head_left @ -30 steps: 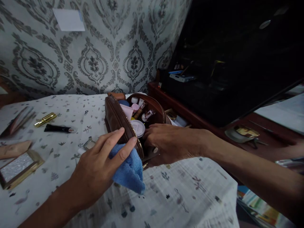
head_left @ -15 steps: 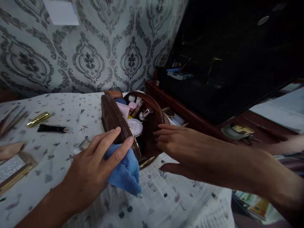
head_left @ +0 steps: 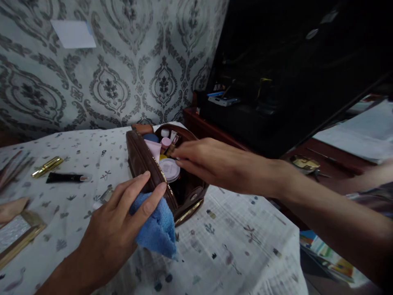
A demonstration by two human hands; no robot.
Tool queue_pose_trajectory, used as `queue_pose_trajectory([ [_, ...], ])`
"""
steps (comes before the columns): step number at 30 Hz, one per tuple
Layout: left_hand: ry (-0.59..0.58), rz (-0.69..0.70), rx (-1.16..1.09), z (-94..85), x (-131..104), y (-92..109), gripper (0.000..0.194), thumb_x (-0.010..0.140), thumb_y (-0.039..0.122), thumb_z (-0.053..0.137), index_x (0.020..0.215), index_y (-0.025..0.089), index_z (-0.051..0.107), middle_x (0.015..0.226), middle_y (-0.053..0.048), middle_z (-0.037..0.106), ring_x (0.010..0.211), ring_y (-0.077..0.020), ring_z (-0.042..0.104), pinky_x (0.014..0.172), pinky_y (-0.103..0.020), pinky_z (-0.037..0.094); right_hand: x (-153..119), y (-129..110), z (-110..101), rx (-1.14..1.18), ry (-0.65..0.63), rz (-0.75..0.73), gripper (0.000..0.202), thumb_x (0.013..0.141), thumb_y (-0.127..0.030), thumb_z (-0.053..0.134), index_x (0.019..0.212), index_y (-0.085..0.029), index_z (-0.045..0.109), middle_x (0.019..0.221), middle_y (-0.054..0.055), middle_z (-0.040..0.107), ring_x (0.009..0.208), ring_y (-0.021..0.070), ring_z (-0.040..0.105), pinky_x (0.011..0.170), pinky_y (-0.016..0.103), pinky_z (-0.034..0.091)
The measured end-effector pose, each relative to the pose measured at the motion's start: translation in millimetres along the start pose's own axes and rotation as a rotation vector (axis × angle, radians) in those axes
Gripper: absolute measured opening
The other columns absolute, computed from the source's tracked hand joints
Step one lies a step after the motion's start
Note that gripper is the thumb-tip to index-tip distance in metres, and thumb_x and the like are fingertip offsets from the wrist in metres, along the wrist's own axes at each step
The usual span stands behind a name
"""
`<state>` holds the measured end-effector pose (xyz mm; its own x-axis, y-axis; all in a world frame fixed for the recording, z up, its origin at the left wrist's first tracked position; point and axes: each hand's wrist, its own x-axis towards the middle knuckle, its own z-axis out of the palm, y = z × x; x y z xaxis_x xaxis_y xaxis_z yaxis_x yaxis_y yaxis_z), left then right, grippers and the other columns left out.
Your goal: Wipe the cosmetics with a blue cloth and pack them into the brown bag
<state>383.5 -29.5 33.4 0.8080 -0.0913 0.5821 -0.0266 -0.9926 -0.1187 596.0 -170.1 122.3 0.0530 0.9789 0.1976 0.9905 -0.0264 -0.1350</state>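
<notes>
A brown makeup bag (head_left: 139,153) lies unzipped on the patterned cloth, full of cosmetics. My left hand (head_left: 119,221) holds a blue cloth (head_left: 158,229) under its fingers, and its fingertips rest at the near-left side of the bag. Inside the opening, my right hand (head_left: 205,162) has its thumb and fingers close together over the contents; whatever is between them is hidden. By its fingertips show a round white compact (head_left: 169,169), a pink-capped jar (head_left: 166,142) and a pale pink packet (head_left: 152,149).
On the left lie a gold tube (head_left: 47,166), a black tube (head_left: 67,178) and a gold-edged palette (head_left: 23,237), with another person's hand (head_left: 12,209) beside it. Behind the bag's right side stands a large black screen (head_left: 276,73) on a dark red table. Another arm (head_left: 373,176) shows at far right.
My right hand has moved left and deeper into the bag, covering the small clear-capped bottle seen before. My left hand stays on the blue cloth. The view has shifted slightly.
</notes>
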Motion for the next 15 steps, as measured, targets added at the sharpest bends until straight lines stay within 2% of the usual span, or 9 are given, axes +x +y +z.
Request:
queue_pose_trajectory([
  [2, 0.003, -0.004, 0.008, 0.6, 0, 0, 0.074, 0.080, 0.000, 0.040, 0.151, 0.023, 0.038, 0.143, -0.015, 0.048, 0.120, -0.0302, 0.053, 0.084, -0.040, 0.058, 26, -4, 3, -0.007, 0.044, 0.065, 0.024, 0.099, -0.027, 0.049, 0.107, -0.014, 0.068, 0.099, 0.009, 0.070, 0.091, 0.0187, 0.064, 0.081, 0.030, 0.045],
  [4, 0.005, -0.007, 0.017, 1.3, 0, 0, 0.074, 0.080, 0.000, 0.040, 0.150, 0.023, 0.039, 0.143, -0.015, 0.048, 0.120, -0.0302, 0.053, 0.085, -0.041, 0.058, 48, -7, 8, 0.005, 0.093, 0.132, 0.024, 0.097, -0.030, 0.054, 0.111, -0.014, 0.066, 0.099, 0.008, 0.070, 0.092, 0.0192, 0.063, 0.079, 0.028, 0.043],
  [6, 0.008, -0.010, 0.024, 1.8, -1, 1, 0.073, 0.080, -0.001, 0.039, 0.149, 0.024, 0.039, 0.142, -0.015, 0.048, 0.120, -0.0300, 0.053, 0.086, -0.041, 0.057, 63, -8, 15, 0.047, 0.065, 0.181, 0.025, 0.095, -0.034, 0.058, 0.110, -0.016, 0.067, 0.097, 0.007, 0.071, 0.089, 0.0184, 0.063, 0.074, 0.027, 0.041],
  [10, 0.012, -0.018, 0.020, 1.6, -2, 2, 0.074, 0.079, -0.002, 0.039, 0.148, 0.024, 0.040, 0.142, -0.015, 0.048, 0.120, -0.0293, 0.053, 0.087, -0.041, 0.057, 74, -10, 25, 0.078, 0.041, 0.245, 0.023, 0.096, -0.031, 0.053, 0.091, -0.016, 0.069, 0.085, 0.004, 0.069, 0.074, 0.0149, 0.057, 0.064, 0.026, 0.033],
  [15, 0.025, -0.007, 0.009, -0.1, -1, 2, 0.070, 0.080, -0.002, 0.038, 0.147, 0.022, 0.043, 0.141, -0.016, 0.049, 0.120, -0.0300, 0.053, 0.085, -0.041, 0.058, 71, -9, 22, 0.095, 0.164, 0.202, 0.017, 0.090, -0.018, 0.052, 0.083, -0.015, 0.068, 0.073, 0.001, 0.064, 0.064, 0.0120, 0.047, 0.060, 0.026, 0.030],
])
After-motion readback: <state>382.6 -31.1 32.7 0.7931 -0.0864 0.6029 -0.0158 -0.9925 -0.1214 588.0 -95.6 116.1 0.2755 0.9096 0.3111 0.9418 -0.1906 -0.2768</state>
